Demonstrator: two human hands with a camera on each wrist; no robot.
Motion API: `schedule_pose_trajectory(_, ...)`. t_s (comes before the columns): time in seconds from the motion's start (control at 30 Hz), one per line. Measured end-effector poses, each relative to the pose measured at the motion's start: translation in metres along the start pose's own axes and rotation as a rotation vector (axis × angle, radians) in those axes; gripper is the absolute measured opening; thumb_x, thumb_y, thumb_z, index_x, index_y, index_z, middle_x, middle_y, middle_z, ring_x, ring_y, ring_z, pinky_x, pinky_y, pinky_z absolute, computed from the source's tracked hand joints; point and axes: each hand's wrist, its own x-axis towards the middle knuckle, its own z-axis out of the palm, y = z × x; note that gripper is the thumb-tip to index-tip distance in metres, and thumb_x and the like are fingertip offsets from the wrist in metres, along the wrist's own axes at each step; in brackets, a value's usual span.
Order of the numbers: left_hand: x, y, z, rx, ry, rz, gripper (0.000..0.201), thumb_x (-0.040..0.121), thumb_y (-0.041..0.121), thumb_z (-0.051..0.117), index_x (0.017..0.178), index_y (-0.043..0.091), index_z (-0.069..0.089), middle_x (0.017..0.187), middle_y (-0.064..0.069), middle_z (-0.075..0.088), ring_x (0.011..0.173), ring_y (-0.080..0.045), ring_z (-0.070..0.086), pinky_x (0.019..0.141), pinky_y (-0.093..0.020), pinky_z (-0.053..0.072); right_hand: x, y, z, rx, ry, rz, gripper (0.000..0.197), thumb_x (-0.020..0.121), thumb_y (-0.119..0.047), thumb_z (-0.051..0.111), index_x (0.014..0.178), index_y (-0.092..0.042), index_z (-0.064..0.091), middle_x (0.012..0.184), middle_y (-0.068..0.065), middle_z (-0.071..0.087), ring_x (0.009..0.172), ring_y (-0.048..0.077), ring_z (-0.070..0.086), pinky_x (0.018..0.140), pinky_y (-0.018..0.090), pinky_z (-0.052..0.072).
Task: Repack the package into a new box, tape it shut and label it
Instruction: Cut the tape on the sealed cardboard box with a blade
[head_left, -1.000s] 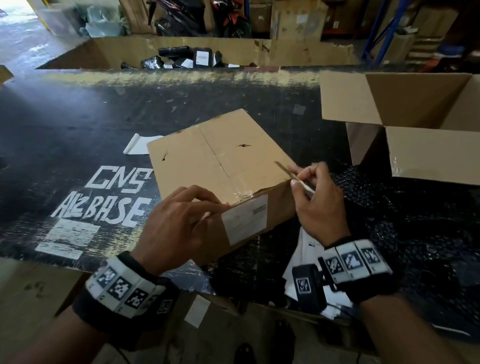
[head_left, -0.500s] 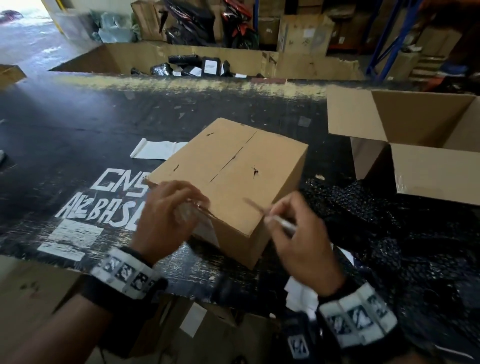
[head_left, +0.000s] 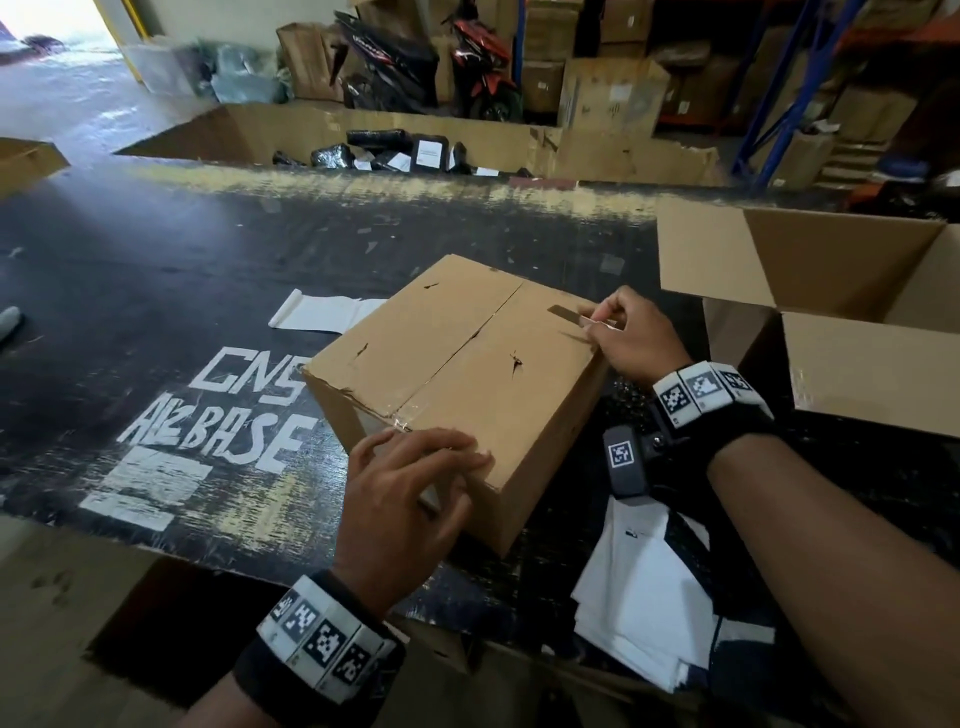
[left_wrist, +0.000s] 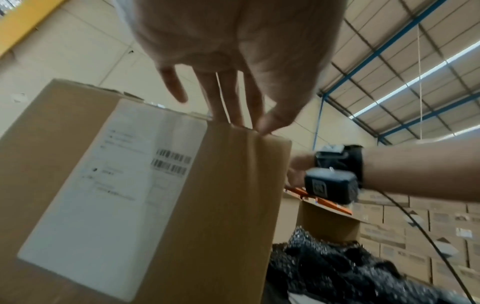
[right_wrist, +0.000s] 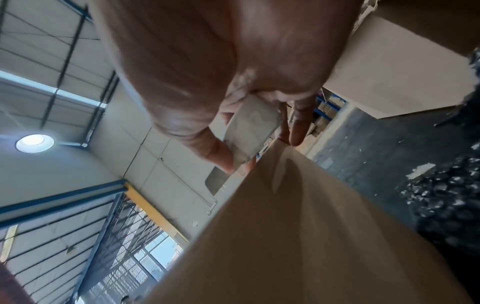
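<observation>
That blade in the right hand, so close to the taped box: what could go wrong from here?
Three possible risks:
1. The right hand pinches a bare blade at the box's far edge; a slip could nick the fingers.
2. A deep cut along the seam might damage whatever is packed inside.
3. The left hand only rests on the near corner, so the box could shift.

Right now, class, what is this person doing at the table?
A person is working on a closed, taped cardboard box on a black table. The left hand rests with straight fingers on the box's near edge, steadying it. The right hand pinches a small flat blade at the far end of the centre seam. An empty open box waits to the right, so nothing is repacked yet.
</observation>
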Motion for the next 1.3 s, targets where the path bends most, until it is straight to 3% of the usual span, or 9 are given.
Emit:
schedule_pose_trajectory(0.23,-0.002,-0.015,-0.02,0.001,-0.047,-0.021,0.037,0.082,0.059,0.073,0.101,0.027,0.072,0.115,0.017,0.065,0.103,-0.001,0.063,0.086,-0.029,0.056,-0.044,0.023,0.008,-0.007,0.055,-0.05,0.021,0.09,-0.02,0.066,0.082,-0.029,0.049,0.121,-0.022,0.066,0.125,0.02,0.055,0.105,0.042,0.046)
schedule_pose_trajectory(0.47,0.005,-0.081,-0.053,-0.07,-0.074,-0.107,0.037,0.085,0.044,0.064,0.117,0.026,0.07,0.135,0.018,0.062,0.144,-0.008,0.042,0.111,-0.036,0.041,-0.118,0.015,0.029,-0.005,0.115,-0.159,0.027,0.088,-0.018,0.066,0.084,-0.031,0.044,0.131,-0.025,0.064,0.113,0.018,0.053,0.091,0.033,0.042)
schedule_pose_trajectory(0.63,0.015,-0.109,-0.055,-0.222,-0.002,-0.228,0.041,0.089,0.016,0.058,0.129,0.024,0.067,0.133,0.017,0.067,0.126,-0.004,0.061,0.105,-0.041,0.053,-0.175,0.002,0.049,-0.006,0.073,-0.202,0.025,0.087,-0.019,0.067,0.085,-0.03,0.044,0.132,-0.016,0.061,0.1,-0.001,0.05,0.08,0.003,0.037)
schedule_pose_trajectory(0.77,0.038,-0.122,-0.056,-0.262,-0.018,-0.277,0.039,0.093,-0.001,0.061,0.123,0.023,0.069,0.124,0.013,0.072,0.116,-0.005,0.067,0.099,-0.043,0.057,-0.2,-0.008,0.055,0.002,-0.008,-0.199,0.024,0.088,-0.025,0.066,0.085,-0.033,0.044,0.132,-0.021,0.058,0.102,-0.008,0.05,0.075,-0.002,0.037)
schedule_pose_trajectory(0.9,0.063,-0.126,-0.062,-0.197,-0.029,-0.286,0.018,0.095,0.027,0.071,0.112,0.028,0.07,0.126,0.015,0.062,0.111,-0.011,0.068,0.09,-0.043,0.06,-0.208,-0.012,0.058,-0.008,-0.074,-0.194,0.02,0.087,-0.03,0.065,0.087,-0.036,0.046,0.131,-0.032,0.052,0.103,-0.007,0.054,0.077,-0.002,0.038)
schedule_pose_trajectory(1.03,0.089,-0.114,-0.057,-0.038,-0.037,-0.459,0.043,0.093,0.039,0.069,0.134,0.024,0.062,0.133,0.005,0.053,0.11,-0.02,0.066,0.095,-0.041,0.056,-0.195,-0.011,0.044,0.048,-0.13,-0.199,0.02,0.087,-0.025,0.068,0.088,-0.033,0.05,0.126,-0.035,0.058,0.107,-0.003,0.06,0.085,0.016,0.046)
schedule_pose_trajectory(1.07,0.095,-0.109,-0.054,0.029,-0.051,-0.493,0.046,0.092,0.039,0.069,0.134,0.022,0.063,0.132,0.003,0.055,0.111,-0.021,0.064,0.097,-0.041,0.053,-0.19,-0.011,0.039,0.063,-0.138,-0.201,0.019,0.087,-0.023,0.069,0.088,-0.03,0.052,0.124,-0.034,0.06,0.107,-0.003,0.062,0.086,0.021,0.048)
schedule_pose_trajectory(1.2,0.109,-0.097,-0.044,0.167,-0.028,-0.545,0.035,0.086,0.045,0.07,0.11,0.02,0.072,0.113,0.002,0.058,0.109,-0.021,0.059,0.089,-0.034,0.048,-0.17,-0.02,0.016,0.071,-0.048,-0.267,0.019,0.084,-0.017,0.073,0.079,-0.025,0.056,0.099,-0.018,0.066,0.093,0.002,0.064,0.072,0.009,0.046)
schedule_pose_trajectory(1.3,0.116,-0.098,-0.042,0.138,0.023,-0.604,0.034,0.082,0.048,0.071,0.102,0.021,0.071,0.11,0.0,0.061,0.113,-0.023,0.056,0.097,-0.041,0.051,-0.151,-0.038,0.0,0.047,0.01,-0.309,0.017,0.082,-0.021,0.073,0.079,-0.025,0.058,0.08,-0.008,0.063,0.076,0.011,0.063,0.066,0.025,0.051)
